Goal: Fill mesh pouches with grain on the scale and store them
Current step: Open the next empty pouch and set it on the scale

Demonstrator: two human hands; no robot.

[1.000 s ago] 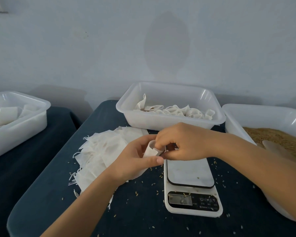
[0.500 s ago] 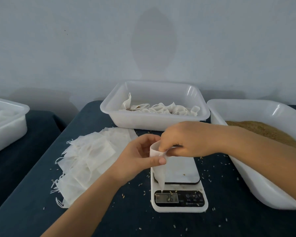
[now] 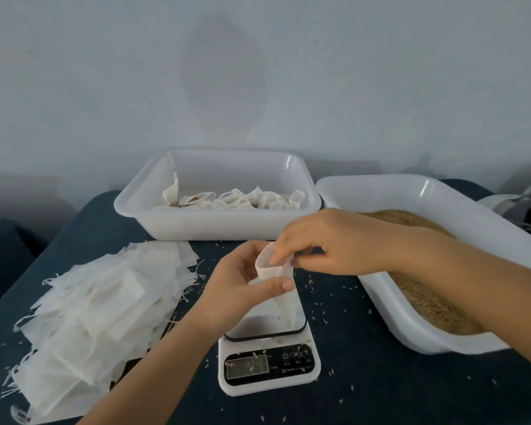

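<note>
A white mesh pouch (image 3: 278, 280) hangs over the platform of the white kitchen scale (image 3: 269, 360), its mouth held open and its lower tip touching the platform. My left hand (image 3: 242, 286) grips the pouch's left side, thumb across the front. My right hand (image 3: 325, 243) pinches the rim at the right. A pile of empty flat pouches (image 3: 98, 305) lies on the dark table at the left. The white tub of brown grain (image 3: 423, 302) sits at the right, partly hidden by my right forearm.
A white tub (image 3: 215, 228) holding several filled pouches stands behind the scale by the wall. Loose grains are scattered on the dark blue table (image 3: 380, 388). A white and grey object (image 3: 521, 207) shows at the far right edge.
The view has shifted left so the scale and tubs sit further right. Both hands have pulled the pouch mouth wider, and the pouch now hangs down onto the scale platform.
</note>
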